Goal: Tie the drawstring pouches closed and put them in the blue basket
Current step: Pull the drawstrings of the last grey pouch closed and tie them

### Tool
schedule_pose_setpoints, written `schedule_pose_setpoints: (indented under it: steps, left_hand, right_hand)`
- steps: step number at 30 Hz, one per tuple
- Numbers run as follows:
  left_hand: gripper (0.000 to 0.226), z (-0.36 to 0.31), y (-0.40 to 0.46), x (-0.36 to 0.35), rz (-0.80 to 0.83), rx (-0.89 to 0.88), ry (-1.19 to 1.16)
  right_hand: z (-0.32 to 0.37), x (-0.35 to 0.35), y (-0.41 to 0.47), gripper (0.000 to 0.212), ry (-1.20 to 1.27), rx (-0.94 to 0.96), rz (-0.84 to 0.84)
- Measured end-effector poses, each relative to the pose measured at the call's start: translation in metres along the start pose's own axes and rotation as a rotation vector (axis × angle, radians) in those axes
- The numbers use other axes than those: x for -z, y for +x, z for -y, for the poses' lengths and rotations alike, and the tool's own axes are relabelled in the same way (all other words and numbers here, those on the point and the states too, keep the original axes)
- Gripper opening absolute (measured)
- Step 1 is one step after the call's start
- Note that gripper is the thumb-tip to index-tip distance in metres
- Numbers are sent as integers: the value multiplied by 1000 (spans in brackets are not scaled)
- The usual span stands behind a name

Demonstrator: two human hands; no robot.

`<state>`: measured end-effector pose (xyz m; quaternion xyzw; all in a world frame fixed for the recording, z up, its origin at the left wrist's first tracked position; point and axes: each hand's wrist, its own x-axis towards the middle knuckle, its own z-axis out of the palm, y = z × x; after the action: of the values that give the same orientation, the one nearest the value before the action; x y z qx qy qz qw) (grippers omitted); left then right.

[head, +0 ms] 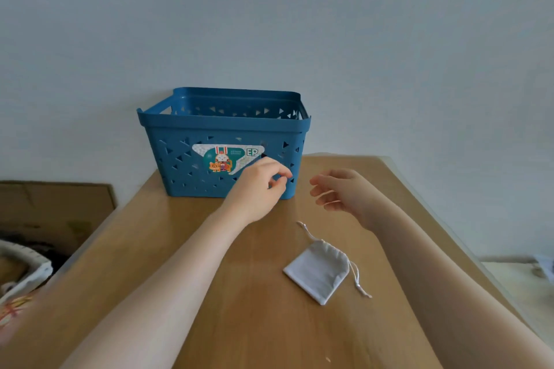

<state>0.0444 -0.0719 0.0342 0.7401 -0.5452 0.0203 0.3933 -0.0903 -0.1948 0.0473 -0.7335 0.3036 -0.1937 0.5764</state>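
Your light brown wooden worktop (186,263) runs away from you to a pale blue-grey wall (269,24). At its far end, against that wall, stands the blue plastic basket (186,129), pierced with small triangular holes and carrying a colourful cartoon sticker (227,157) on the side facing you. From this angle you cannot see what lies inside the basket.

Off the left edge of the worktop you have a brown cardboard box (57,207), and below it a white-rimmed container (27,266) that is only partly in view.

Both your bare forearms reach forward over the worktop. Your left hand (259,189) hovers just in front of the basket's lower right corner, its thumb and fingertips drawn together in a pinch; nothing is visibly held between them. Your right hand (338,192) hangs in the air just beside it, well clear of the basket, fingers loosely spread and slightly curled, holding nothing.

Nearer to you, between your two forearms, a small white fabric drawstring pouch (317,271) lies flat on the worktop. Its gathered mouth points away from you, and its thin white cords (307,231) trail out loose on both sides, one toward the basket and one toward your right arm.
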Motion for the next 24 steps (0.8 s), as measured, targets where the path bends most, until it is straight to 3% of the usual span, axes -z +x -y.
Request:
schedule_pose_setpoints:
  steps: [5,12,17,24]
  left_hand:
    - [18,-11,-41,-20,121,-1,9]
    - [19,-20,-76,-29,214,45,16]
    - [21,-19,-94,-37,396,157,75]
    - [40,-28,-79,-42,302,293,18]
  right_hand:
    - [-49,1,-19,22,-569,-23,-26]
    - [-97,-6,-37,35,-885,-128,-76]
    - [-110,-10,-41,9,-854,-148,-125]
    - [-81,-8,-46,13,-490,122,-163]
